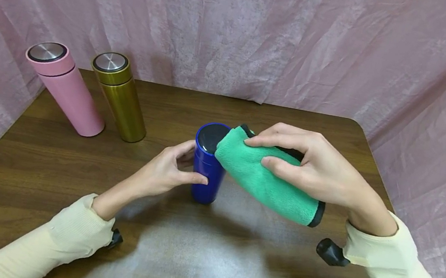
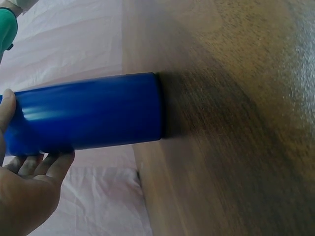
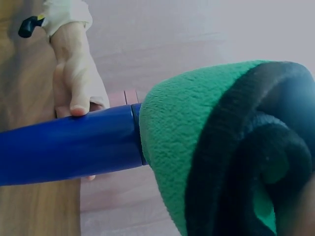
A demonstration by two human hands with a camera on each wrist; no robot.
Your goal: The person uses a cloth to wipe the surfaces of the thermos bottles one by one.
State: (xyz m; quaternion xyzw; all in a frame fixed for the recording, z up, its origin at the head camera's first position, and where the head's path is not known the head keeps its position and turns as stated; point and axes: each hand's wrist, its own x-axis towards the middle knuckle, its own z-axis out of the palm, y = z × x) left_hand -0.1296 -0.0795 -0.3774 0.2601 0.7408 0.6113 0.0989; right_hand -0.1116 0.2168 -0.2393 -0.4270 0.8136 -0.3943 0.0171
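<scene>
Two hands, the left hand (image 1: 168, 169) and the right hand (image 1: 309, 166), are working at the blue bottle (image 1: 208, 175), which is standing upright on the bench (image 1: 229, 269). The left hand is curving partway round it from its left side, thumb lying across the near wall and fingertips bearing on the opposite side. The right hand is pinching a folded green cloth (image 1: 264, 179) with black edging, fingers on top and thumb along the near face, the gap between them filled by the soft layers. That cloth is slanting just right of the blue bottle, its upper end overlapping the rim of the dark lid (image 1: 211, 136); how firmly it is pressing is hard to judge, since the cloth is hiding the contact.

Left of the blue bottle and farther back, a gold bottle (image 1: 125, 100) is standing upright, with a pink bottle (image 1: 70, 92) standing just beyond it to the left. Behind the blue bottle, well apart, a pink curtain (image 1: 239, 31) is hanging in folds.

A hard sideways push from the cloth at the lid could be tipping the blue bottle, particularly if the thumb were slipping on that smooth wall. A slackening pinch could be letting the layers unroll.
</scene>
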